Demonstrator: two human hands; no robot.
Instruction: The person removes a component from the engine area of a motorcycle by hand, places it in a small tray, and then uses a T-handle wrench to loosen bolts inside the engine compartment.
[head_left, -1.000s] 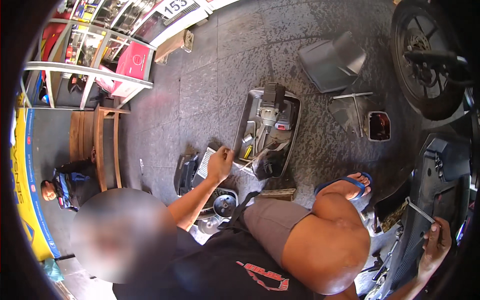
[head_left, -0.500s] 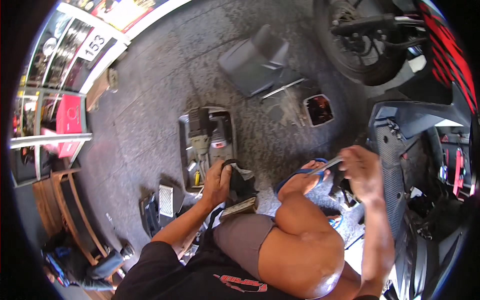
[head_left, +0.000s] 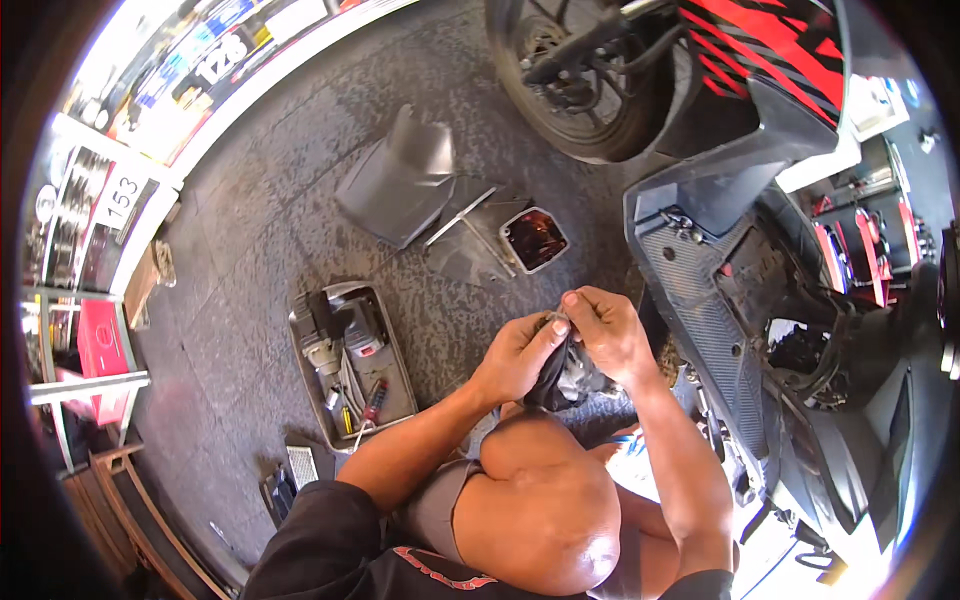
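My left hand [head_left: 525,355] and my right hand [head_left: 610,340] meet above my bent knee, both closed around a crumpled dark cloth [head_left: 563,383], with a small grey metal piece at their fingertips, partly hidden. To their left lies a metal tray [head_left: 398,400] holding a dark power tool [head_left: 325,340], a red-handled screwdriver [head_left: 375,400] and other hand tools. Beyond my hands, a square container of dark liquid [head_left: 533,240] sits beside a T-handle wrench [head_left: 460,213]. The scooter's footboard [head_left: 690,300] is just right of my right hand.
A front wheel [head_left: 560,110] and red-striped panel [head_left: 765,50] stand at the upper right. A loose dark plastic panel [head_left: 385,185] lies on the floor [head_left: 270,200]. Shelves with a red box [head_left: 100,340] and a wooden bench [head_left: 145,520] line the left side.
My left hand has taken the dark cloth from the tray and moved right. My right hand has brought a metal tool to meet it. The view has turned rightward.
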